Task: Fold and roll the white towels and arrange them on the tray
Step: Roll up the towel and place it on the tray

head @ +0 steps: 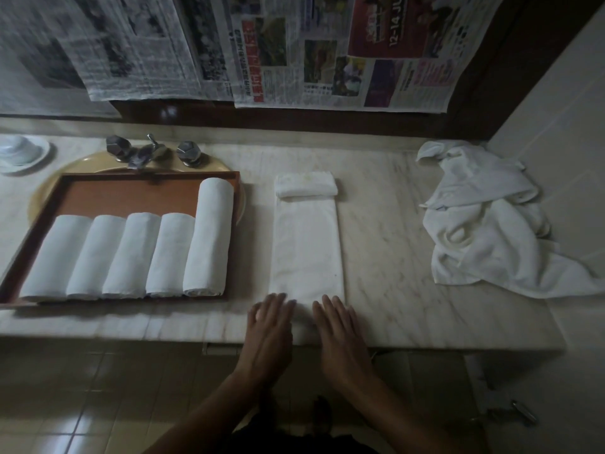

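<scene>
The towel in work (307, 244) lies on the tabletop (393, 257) as a long narrow white strip, folded flat, and it runs from the near edge straight toward the wall. At its far end there is a small thick white bundle (306, 185), lying across the strip; I cannot tell if it is the rolled end of the same towel or a separate piece. The left hand (268, 326) and the right hand (340, 332) both rest on the near end of the strip, one at each corner, palms down. The fingers (278, 301) of both hands are straight and a little apart, lying flat on the cloth, and they grip nothing. To the left of the strip, just beside it, a brown tray (131, 188) sits over a yellowish sink (42, 194). Five rolled towels (127, 257) lie in the tray side by side, touching each other, along its near side; the one on the right (209, 237) is longer than the other four and reaches almost to the far rim. The far part of the tray floor is bare. Behind the tray stands a metal tap (144, 154) with two handles, and at the far left a white dish (19, 155). On the right part of the tabletop, well apart from the strip, lies a loose pile of white towels (491, 231), crumpled and not folded. Newspaper sheets (294, 50) hang on the wall above.
</scene>
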Tool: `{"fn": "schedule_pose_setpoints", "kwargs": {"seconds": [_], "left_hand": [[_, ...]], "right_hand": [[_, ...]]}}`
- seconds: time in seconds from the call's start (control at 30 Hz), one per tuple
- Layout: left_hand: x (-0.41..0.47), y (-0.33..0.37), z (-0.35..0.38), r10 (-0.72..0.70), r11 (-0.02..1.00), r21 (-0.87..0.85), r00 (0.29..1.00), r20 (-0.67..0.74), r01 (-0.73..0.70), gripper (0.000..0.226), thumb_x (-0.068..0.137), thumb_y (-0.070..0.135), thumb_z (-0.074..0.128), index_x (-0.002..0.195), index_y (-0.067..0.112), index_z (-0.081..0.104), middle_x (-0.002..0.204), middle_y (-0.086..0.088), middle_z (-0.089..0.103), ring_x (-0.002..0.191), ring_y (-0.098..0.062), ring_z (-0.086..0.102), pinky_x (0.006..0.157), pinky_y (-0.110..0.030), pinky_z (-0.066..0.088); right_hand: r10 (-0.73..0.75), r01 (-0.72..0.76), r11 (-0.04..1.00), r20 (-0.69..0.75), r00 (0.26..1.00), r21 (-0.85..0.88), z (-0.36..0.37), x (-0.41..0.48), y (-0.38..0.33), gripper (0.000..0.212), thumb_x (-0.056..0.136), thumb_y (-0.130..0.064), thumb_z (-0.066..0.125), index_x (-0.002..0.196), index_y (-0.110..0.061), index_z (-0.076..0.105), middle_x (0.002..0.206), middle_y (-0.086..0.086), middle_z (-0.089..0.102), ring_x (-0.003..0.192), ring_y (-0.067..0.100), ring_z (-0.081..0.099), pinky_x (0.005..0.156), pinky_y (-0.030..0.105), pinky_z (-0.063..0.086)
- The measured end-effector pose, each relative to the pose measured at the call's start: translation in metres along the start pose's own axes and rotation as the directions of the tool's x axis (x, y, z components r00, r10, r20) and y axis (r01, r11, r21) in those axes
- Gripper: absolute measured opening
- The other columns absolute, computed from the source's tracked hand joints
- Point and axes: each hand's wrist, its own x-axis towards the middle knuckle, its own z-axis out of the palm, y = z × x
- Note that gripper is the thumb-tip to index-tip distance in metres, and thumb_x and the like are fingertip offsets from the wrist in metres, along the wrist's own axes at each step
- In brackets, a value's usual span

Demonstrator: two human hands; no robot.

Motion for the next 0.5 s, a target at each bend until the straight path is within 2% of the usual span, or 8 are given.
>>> {"fn": "schedule_pose_setpoints", "kwargs": {"seconds": [0.07, 0.17, 0.27, 0.33, 0.4, 0.5], "left_hand": [[-0.005, 0.004, 0.008, 0.12, 0.988, 0.089, 0.987, 0.103, -0.129, 0.071, 0.079, 0.012, 0.055, 0.149, 0.008, 0.047, 0.158, -0.015, 0.044, 0.148, -0.034, 0.039, 0.118, -0.05, 0.022], [0.002, 0.0, 0.007, 0.117, 0.975, 0.16, 0.971, 0.208, -0.152, 0.091, 0.071, 0.006, 0.053, 0.159, 0.007, 0.031, 0.166, -0.015, 0.029, 0.154, -0.033, 0.025, 0.124, -0.055, 0.02], [0.015, -0.012, 0.002, 0.136, 0.977, 0.125, 0.96, 0.244, -0.17, 0.086, 0.071, 0.002, 0.039, 0.157, 0.006, 0.036, 0.161, -0.015, 0.039, 0.15, -0.033, 0.036, 0.118, -0.054, 0.036], [0.025, -0.024, -0.003, 0.141, 0.986, 0.05, 0.95, 0.279, -0.161, 0.084, 0.07, -0.002, 0.046, 0.153, 0.006, 0.043, 0.153, -0.016, 0.05, 0.141, -0.035, 0.048, 0.107, -0.053, 0.05], [0.03, -0.033, -0.008, 0.143, 0.989, -0.015, 0.944, 0.297, -0.145, 0.087, 0.068, -0.01, 0.057, 0.152, 0.008, 0.044, 0.149, -0.014, 0.052, 0.137, -0.034, 0.05, 0.102, -0.046, 0.053], [0.03, -0.038, -0.019, 0.132, 0.991, -0.069, 0.951, 0.28, -0.118, 0.075, 0.076, -0.009, 0.06, 0.148, 0.008, 0.048, 0.145, -0.01, 0.055, 0.133, -0.029, 0.052, 0.104, -0.039, 0.048]], "right_hand": [[0.002, -0.002, 1.0, 0.029, 1.0, -0.003, -0.002, 0.005, 0.002, 0.071, 0.089, -0.011, 0.046, 0.159, -0.011, 0.034, 0.167, 0.013, 0.026, 0.157, 0.034, 0.018, 0.123, 0.051, 0.017], [0.02, -0.018, 0.999, 0.07, 0.997, -0.033, -0.005, 0.016, 0.004, 0.069, 0.09, -0.017, 0.04, 0.159, -0.011, 0.034, 0.166, 0.014, 0.029, 0.156, 0.033, 0.021, 0.124, 0.05, 0.018], [0.012, -0.007, 0.999, 0.098, 0.995, -0.053, -0.01, 0.028, 0.011, 0.065, 0.089, -0.014, 0.036, 0.153, -0.008, 0.046, 0.153, 0.016, 0.049, 0.142, 0.036, 0.047, 0.118, 0.048, 0.037], [-0.003, 0.006, 1.0, 0.086, 0.996, -0.031, -0.012, 0.032, 0.017, 0.059, 0.09, -0.011, 0.037, 0.146, -0.006, 0.054, 0.142, 0.016, 0.059, 0.128, 0.035, 0.058, 0.109, 0.045, 0.048], [-0.003, 0.003, 1.0, 0.069, 0.998, -0.006, -0.014, 0.033, 0.022, 0.054, 0.088, -0.007, 0.045, 0.141, -0.006, 0.058, 0.135, 0.014, 0.064, 0.121, 0.033, 0.063, 0.101, 0.042, 0.053], [0.025, -0.035, 0.995, 0.113, 0.993, 0.093, -0.032, 0.029, 0.023, 0.048, 0.095, -0.007, 0.059, 0.142, -0.014, 0.054, 0.138, 0.009, 0.06, 0.125, 0.029, 0.06, 0.102, 0.037, 0.05]]}}
